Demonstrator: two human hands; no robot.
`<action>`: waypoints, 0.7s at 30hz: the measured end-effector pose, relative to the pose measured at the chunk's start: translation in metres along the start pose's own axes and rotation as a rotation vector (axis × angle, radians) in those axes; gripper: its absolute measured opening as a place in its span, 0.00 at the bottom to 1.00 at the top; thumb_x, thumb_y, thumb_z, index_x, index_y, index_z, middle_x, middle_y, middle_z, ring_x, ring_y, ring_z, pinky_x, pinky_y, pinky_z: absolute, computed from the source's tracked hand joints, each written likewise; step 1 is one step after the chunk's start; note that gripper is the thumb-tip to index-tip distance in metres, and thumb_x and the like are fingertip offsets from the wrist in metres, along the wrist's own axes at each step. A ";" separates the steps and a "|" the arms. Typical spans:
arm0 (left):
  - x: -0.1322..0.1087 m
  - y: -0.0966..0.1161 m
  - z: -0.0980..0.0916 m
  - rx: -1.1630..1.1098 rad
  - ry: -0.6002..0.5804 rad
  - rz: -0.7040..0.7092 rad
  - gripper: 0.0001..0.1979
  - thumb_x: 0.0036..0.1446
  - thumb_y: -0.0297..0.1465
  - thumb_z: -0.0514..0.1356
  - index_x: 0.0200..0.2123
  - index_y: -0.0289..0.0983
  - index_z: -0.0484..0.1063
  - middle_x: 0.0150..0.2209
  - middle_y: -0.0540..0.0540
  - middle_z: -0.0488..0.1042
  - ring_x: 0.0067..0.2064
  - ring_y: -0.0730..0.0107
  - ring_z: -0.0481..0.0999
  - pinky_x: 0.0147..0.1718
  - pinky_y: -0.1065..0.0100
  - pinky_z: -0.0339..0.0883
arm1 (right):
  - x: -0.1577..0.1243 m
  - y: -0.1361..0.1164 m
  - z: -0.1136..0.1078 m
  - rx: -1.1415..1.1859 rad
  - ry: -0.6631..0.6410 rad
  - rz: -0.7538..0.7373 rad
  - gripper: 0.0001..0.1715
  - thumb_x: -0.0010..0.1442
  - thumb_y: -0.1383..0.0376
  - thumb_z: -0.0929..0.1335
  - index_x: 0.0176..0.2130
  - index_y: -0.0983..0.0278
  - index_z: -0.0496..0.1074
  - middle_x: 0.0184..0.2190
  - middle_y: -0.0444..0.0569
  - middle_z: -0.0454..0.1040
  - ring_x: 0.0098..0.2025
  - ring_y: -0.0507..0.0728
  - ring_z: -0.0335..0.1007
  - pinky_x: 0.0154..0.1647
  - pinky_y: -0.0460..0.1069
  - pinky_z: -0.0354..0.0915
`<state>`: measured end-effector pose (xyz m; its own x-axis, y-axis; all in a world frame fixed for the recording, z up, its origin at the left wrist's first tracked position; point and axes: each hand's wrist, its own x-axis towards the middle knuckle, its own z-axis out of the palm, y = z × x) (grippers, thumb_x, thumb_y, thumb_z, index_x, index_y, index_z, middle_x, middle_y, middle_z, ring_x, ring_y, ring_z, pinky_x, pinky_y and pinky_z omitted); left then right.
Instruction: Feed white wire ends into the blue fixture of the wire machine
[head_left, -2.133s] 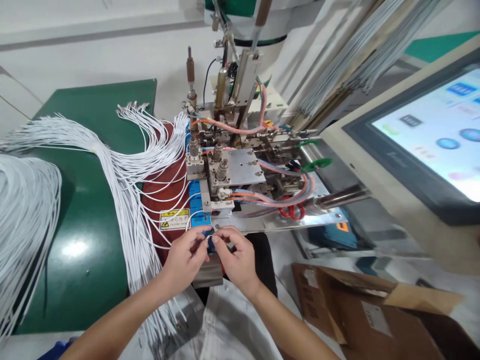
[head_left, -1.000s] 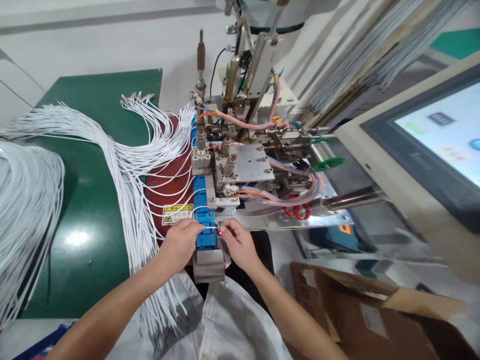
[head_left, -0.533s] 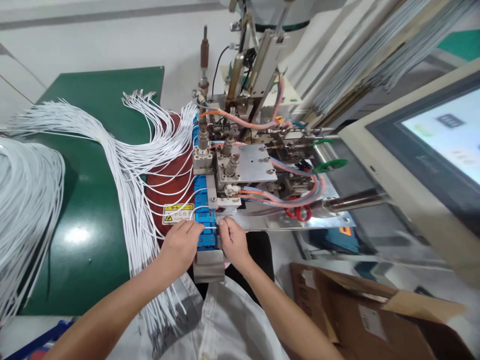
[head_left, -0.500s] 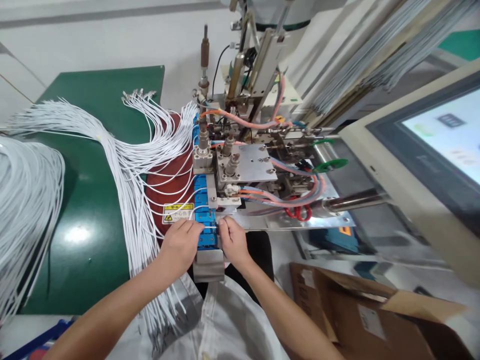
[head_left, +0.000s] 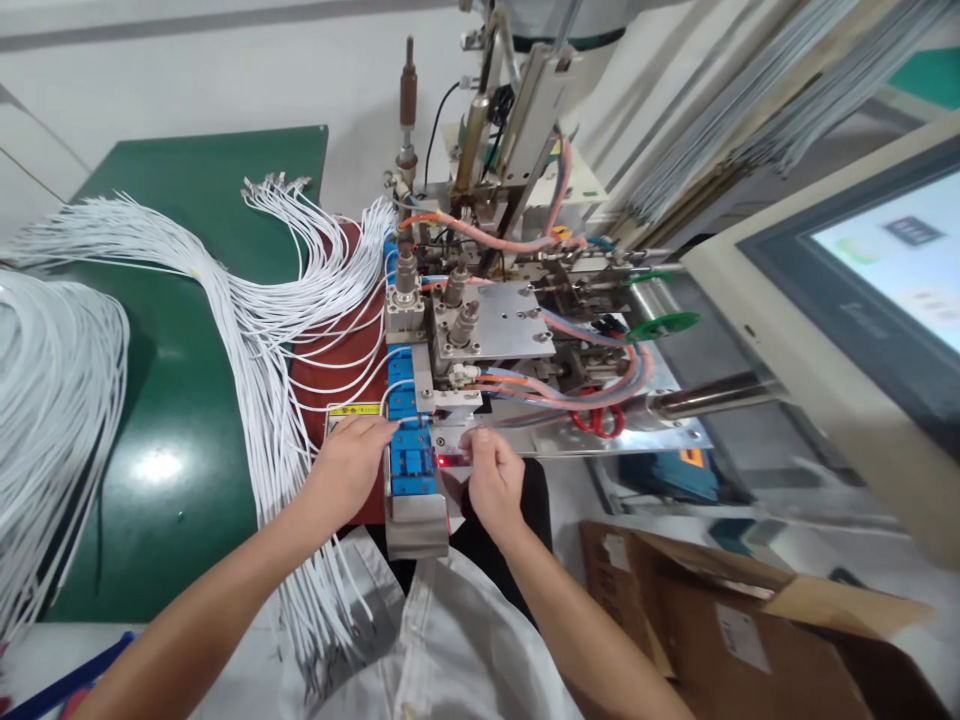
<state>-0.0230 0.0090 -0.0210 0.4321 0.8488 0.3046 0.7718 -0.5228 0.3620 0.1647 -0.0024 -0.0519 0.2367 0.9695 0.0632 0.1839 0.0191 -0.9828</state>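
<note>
My left hand [head_left: 346, 466] lies on the red pad, covering part of a yellow warning label [head_left: 351, 409]. Its fingertips touch the left edge of the blue fixture track [head_left: 411, 462] at the machine's front. Whether they pinch a white wire there is hidden. My right hand [head_left: 491, 482] rests just right of the track, fingers curled down on the steel plate [head_left: 660, 437], with nothing visible in it. Between my hands, a small red light [head_left: 441, 460] glows beside the track. A fan of white wires [head_left: 259, 330] with metal terminals spreads left of the track.
The pneumatic machine [head_left: 480, 320] with orange and blue hoses rises behind my hands. A touch screen [head_left: 892, 270] stands at the right, with an open cardboard box [head_left: 735, 620] below it. A green mat [head_left: 172, 400] carries another thick wire bundle [head_left: 52, 400] at far left.
My hands were pinched together over the blue track; now they have parted. The right hand has shifted right onto the plate, uncovering the red light. The left hand has slid up along the track's left side.
</note>
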 end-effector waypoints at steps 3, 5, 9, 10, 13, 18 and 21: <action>0.010 -0.003 -0.003 0.034 -0.053 0.022 0.12 0.57 0.21 0.51 0.42 0.34 0.71 0.40 0.42 0.75 0.42 0.63 0.72 0.44 0.60 0.67 | 0.000 -0.005 -0.005 0.052 -0.012 0.007 0.23 0.61 0.54 0.58 0.22 0.64 0.64 0.18 0.43 0.63 0.22 0.51 0.59 0.25 0.46 0.57; 0.011 -0.002 -0.008 0.054 -0.087 0.041 0.13 0.58 0.22 0.51 0.44 0.33 0.70 0.42 0.41 0.74 0.45 0.62 0.71 0.46 0.59 0.65 | 0.000 -0.007 -0.009 0.076 -0.029 0.012 0.23 0.61 0.54 0.58 0.21 0.64 0.64 0.18 0.43 0.63 0.22 0.51 0.58 0.25 0.47 0.57; -0.002 0.004 -0.034 0.076 -0.160 0.111 0.12 0.59 0.24 0.51 0.45 0.34 0.68 0.45 0.41 0.71 0.48 0.61 0.68 0.49 0.57 0.62 | -0.003 -0.007 -0.017 0.095 -0.059 0.034 0.24 0.60 0.52 0.58 0.20 0.64 0.63 0.18 0.43 0.63 0.22 0.51 0.58 0.24 0.46 0.56; -0.008 0.006 -0.043 0.049 -0.188 0.132 0.10 0.59 0.25 0.52 0.42 0.35 0.70 0.42 0.42 0.72 0.46 0.62 0.68 0.47 0.58 0.63 | -0.004 -0.006 -0.018 0.098 -0.064 0.040 0.24 0.60 0.52 0.58 0.20 0.64 0.63 0.18 0.43 0.63 0.22 0.51 0.57 0.24 0.46 0.56; -0.029 0.009 -0.069 -0.053 -0.506 0.139 0.06 0.58 0.28 0.54 0.35 0.39 0.72 0.36 0.47 0.70 0.39 0.67 0.69 0.37 0.67 0.65 | -0.006 -0.005 -0.022 0.107 -0.077 0.056 0.24 0.60 0.53 0.59 0.20 0.64 0.64 0.18 0.43 0.62 0.22 0.50 0.57 0.23 0.46 0.55; -0.045 0.010 -0.081 -0.035 -0.635 0.136 0.10 0.56 0.28 0.56 0.23 0.36 0.70 0.31 0.47 0.68 0.38 0.66 0.67 0.38 0.67 0.62 | -0.009 -0.007 -0.020 0.125 -0.087 0.060 0.23 0.60 0.53 0.59 0.20 0.64 0.63 0.18 0.43 0.62 0.22 0.51 0.57 0.23 0.46 0.56; -0.036 0.013 -0.077 -0.117 -0.645 0.117 0.12 0.58 0.29 0.55 0.22 0.36 0.69 0.30 0.49 0.69 0.35 0.70 0.68 0.36 0.69 0.62 | -0.011 -0.008 -0.019 0.119 -0.099 0.068 0.23 0.60 0.54 0.59 0.20 0.64 0.64 0.18 0.43 0.62 0.22 0.51 0.57 0.23 0.46 0.56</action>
<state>-0.0647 -0.0344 0.0405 0.7305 0.6438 -0.2276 0.6629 -0.5885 0.4629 0.1787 -0.0182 -0.0419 0.1489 0.9887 -0.0154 0.0547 -0.0238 -0.9982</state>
